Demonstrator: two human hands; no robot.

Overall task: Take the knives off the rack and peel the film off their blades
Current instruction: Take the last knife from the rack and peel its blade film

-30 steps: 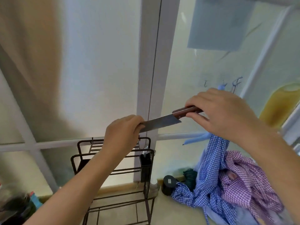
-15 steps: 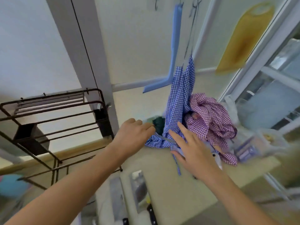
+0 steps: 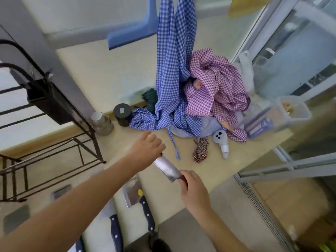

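Lowered from window height a second ago, the small wood-handled steel knife (image 3: 168,170) now hangs over the beige bench (image 3: 214,168). At ten o'clock the left hand (image 3: 146,150) has its grip pinching the blade tip; at four o'clock the right hand (image 3: 195,192) has its grip closed around the handle.

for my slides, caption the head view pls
Both hands hold a knife over the counter, beside checked cloths.
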